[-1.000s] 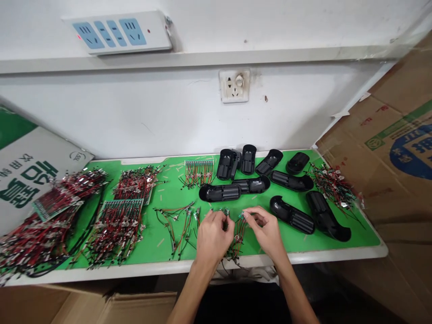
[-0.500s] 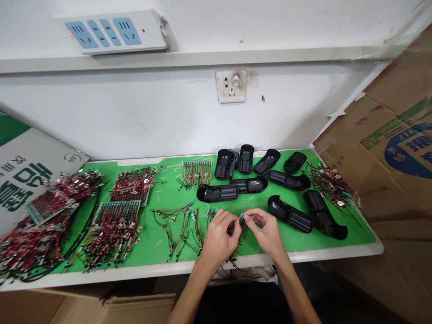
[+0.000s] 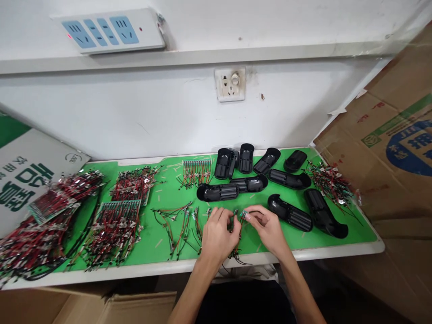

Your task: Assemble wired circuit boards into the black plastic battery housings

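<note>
Between the thumb and forefinger of my right hand (image 3: 268, 227) is a small green circuit board (image 3: 243, 214). My left hand (image 3: 220, 233) is closed beside it, fingers curled towards the thumb. Another small wired circuit board (image 3: 236, 211) shows at its fingertips, partly hidden by them. Thin red and black wires (image 3: 238, 245) hang down between the two hands over the table's front edge. To the left of my left hand lie several separate wired boards (image 3: 185, 227), spread side by side on the green mat (image 3: 153, 252).
Several black plastic shells (image 3: 290, 212) lie behind and right of my hands. Bundles of wired boards (image 3: 113, 234) are heaped on the left, with a smaller strip (image 3: 196, 171) at the back. A wire pile (image 3: 332, 182) sits far right beside a cardboard box (image 3: 388, 180).
My hands have drawn slightly apart, and the board in my right hand now shows separately from the piece by my left fingertips. The camera view has shifted a little.
</note>
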`<state>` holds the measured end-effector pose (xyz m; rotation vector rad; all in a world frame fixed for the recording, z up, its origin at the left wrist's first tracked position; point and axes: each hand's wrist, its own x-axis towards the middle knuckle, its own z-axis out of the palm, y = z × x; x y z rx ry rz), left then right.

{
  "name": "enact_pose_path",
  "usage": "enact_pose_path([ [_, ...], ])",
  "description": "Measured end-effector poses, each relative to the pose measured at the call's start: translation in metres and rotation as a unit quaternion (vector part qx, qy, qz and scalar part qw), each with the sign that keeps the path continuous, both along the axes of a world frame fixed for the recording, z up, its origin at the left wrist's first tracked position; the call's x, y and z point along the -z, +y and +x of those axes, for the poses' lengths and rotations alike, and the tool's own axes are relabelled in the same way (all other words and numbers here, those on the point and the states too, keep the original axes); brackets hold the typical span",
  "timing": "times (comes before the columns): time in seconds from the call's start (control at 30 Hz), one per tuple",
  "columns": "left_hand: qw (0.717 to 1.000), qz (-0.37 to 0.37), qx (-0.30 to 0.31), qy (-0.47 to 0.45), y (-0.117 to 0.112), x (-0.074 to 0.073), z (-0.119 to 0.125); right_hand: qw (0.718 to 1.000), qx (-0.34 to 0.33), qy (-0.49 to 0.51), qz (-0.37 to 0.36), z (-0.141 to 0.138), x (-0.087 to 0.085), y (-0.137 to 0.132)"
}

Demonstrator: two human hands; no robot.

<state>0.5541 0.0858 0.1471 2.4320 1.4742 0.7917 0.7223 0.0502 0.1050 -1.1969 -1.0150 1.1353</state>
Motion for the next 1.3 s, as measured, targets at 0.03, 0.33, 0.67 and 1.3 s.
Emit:
enact_pose_path([
  [0.03, 1.0, -0.008, 0.005, -0.003, -0.001, 0.0, 0.001, 1.0, 0.002, 0.005, 0.007, 0.001, -0.001, 0.0],
  [0.33, 0.992, -0.076, 0.069, -0.075, 0.002, -0.001, 0.005, 1.0, 0.015, 0.022, -0.014, 0.0, -0.009, -0.001],
  [0.67, 0.98, -0.064, 0.072, -0.171, 0.003, 0.0, 0.01, 0.999, 0.018, 0.027, -0.032, 0.005, -0.013, -0.002],
  [1.3, 0.952, -0.212, 0.028, -0.217, 0.008, -0.006, 0.001, 0.995, 0.041, -0.083, 0.045, 0.005, -0.012, -0.002],
])
